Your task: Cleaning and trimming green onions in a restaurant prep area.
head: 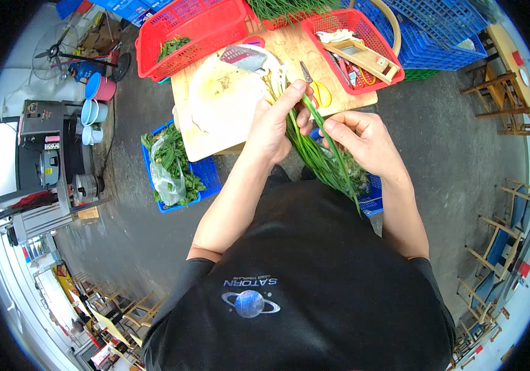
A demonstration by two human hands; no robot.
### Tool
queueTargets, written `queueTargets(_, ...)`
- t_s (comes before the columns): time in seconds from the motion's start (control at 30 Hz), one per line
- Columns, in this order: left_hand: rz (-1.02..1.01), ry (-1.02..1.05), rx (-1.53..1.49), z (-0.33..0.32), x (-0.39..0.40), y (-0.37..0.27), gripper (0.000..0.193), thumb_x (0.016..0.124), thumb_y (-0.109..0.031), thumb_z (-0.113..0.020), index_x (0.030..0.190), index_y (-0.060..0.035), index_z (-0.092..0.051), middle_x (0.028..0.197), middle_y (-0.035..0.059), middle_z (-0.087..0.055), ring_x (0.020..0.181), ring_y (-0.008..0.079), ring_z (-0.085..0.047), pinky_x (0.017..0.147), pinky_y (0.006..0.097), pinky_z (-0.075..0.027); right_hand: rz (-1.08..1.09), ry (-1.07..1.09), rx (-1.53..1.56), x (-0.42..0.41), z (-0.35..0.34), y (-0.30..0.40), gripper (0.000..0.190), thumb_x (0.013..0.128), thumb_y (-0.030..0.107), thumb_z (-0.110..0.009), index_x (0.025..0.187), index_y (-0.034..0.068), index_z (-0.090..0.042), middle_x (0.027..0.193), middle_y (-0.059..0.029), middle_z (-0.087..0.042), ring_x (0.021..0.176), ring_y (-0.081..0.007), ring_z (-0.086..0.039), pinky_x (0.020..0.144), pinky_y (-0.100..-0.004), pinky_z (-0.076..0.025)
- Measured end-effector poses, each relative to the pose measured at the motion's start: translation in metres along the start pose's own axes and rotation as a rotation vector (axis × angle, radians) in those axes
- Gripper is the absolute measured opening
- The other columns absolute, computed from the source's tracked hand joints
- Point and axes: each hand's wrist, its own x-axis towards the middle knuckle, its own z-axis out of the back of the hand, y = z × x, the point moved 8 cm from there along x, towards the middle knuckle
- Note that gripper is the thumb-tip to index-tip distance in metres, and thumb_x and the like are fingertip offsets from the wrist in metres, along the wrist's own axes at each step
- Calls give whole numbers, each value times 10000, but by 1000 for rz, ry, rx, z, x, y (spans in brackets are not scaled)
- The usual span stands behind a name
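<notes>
My left hand (270, 127) grips a bunch of green onions (309, 150) near their white ends. Their long green leaves hang down towards my black shirt. At the bunch's right side, the thumb and fingers of my right hand (362, 141) pinch one green onion leaf (316, 113). Beyond the white root ends, a cleaver (245, 57) lies on a round white cutting board (216, 99). Scissors with yellow handles (323, 94) rest on the wooden tabletop (348, 99) just past my hands.
A red basket (214, 23) with some leaves stands at the table's far left. Another red basket (362, 88) holds tools and a wooden slicer (362, 58). Below left, a blue crate (159, 206) carries leafy greens (177, 153). Stacked blue crates (431, 32) rise behind right.
</notes>
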Motion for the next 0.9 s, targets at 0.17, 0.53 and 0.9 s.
queueTargets(0.17,-19,-30,-22,5,0,-2,284,1001,-298,-652,990,-14,-637,753,33,-578,583,102,-521,506,266,-425,-73,33,21,-2,2,-3,238,1022,215,-622,995,2,-726,794,20,-682,717,-32,-553,643,-234,-450)
queueTargets(0.53,-36,-72,-26,18,8,-12,309,987,-308,-660,996,0,-642,691,32,-537,574,122,-507,507,288,-418,-172,195,3,-32,16,-23,233,1015,180,-620,906,-17,-680,762,-1,-667,704,-61,-582,637,-251,-472)
queueTargets(0.9,4,27,89,4,5,-16,336,992,-312,-643,1078,12,-652,675,30,-535,580,130,-510,536,285,-430,0,-317,-519,-28,60,-3,347,925,270,-723,1109,-23,-693,971,-160,-751,902,-259,-741,780,-366,-566)
